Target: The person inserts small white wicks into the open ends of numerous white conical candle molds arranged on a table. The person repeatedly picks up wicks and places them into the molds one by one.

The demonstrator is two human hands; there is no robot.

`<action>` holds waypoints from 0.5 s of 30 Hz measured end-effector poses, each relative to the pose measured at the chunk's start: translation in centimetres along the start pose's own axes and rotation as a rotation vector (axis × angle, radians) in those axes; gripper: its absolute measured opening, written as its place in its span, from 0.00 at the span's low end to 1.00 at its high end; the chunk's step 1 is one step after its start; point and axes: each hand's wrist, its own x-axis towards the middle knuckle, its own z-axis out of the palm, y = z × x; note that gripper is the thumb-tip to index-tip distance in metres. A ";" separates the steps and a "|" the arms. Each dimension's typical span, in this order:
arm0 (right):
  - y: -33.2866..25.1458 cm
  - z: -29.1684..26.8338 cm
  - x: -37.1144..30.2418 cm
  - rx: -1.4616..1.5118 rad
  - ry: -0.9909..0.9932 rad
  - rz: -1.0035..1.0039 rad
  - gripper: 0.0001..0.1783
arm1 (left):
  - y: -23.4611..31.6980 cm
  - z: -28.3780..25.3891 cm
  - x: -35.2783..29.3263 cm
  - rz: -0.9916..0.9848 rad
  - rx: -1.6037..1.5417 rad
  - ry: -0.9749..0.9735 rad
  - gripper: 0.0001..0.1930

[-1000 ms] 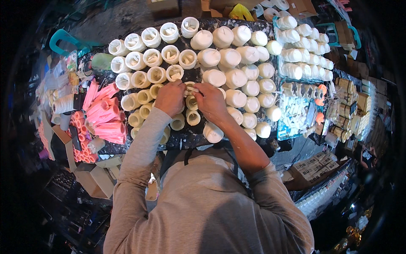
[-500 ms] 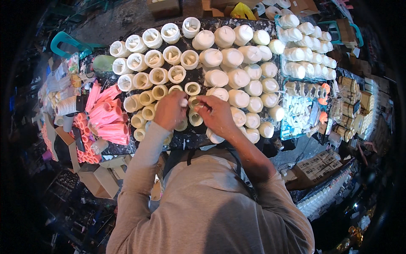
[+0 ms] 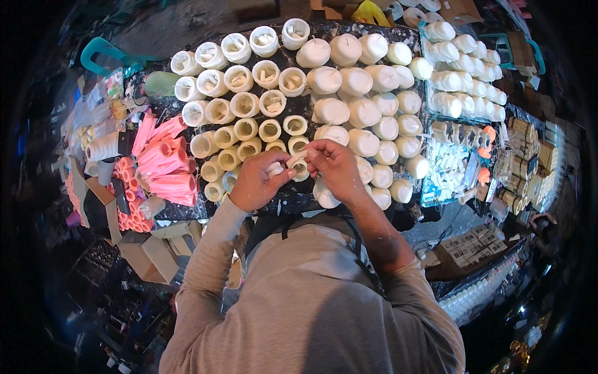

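Above the hollow cream-coloured candle shells (image 3: 270, 130), my two hands meet at the middle of the table. My left hand (image 3: 255, 184) is closed around small white sticks (image 3: 274, 168), which show between its fingers and palm. A short white stick (image 3: 297, 159) spans the gap to my right hand (image 3: 336, 169), whose thumb and fingers pinch its end. Open shells lie under and beyond both hands. Those in the farther rows (image 3: 239, 78) hold loose white sticks. To the right stand rows of filled cream candles (image 3: 364, 113), several with a wick sticking up.
Pink tubes (image 3: 165, 165) are heaped at the left, by a cone of white string (image 3: 101, 149). A turquoise tray (image 3: 439, 202) of white pieces lies right, below wrapped white candles (image 3: 458, 81). A cardboard box (image 3: 149, 258) sits at the lower left; a turquoise chair (image 3: 99, 59) stands far left.
My hands have come together and turned, so the white sticks in the left hand and the one between both hands now show. The whole view has shifted slightly.
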 end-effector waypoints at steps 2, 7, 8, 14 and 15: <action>-0.4 -0.3 0.4 -0.219 0.084 -0.130 0.12 | -1.2 0.0 0.5 0.075 0.120 0.087 0.15; 0.0 0.3 2.9 -0.739 0.278 -0.564 0.13 | -3.4 0.6 1.4 0.133 0.283 0.229 0.11; 0.3 0.6 3.7 -0.787 0.279 -0.623 0.14 | -3.5 0.8 1.3 0.093 0.242 0.216 0.10; 1.3 1.3 5.7 -0.945 0.241 -0.642 0.13 | -3.4 1.2 0.2 -0.126 -0.164 0.084 0.10; 1.1 1.2 5.4 -0.952 0.254 -0.599 0.13 | -3.3 1.2 -0.1 -0.202 -0.340 0.052 0.11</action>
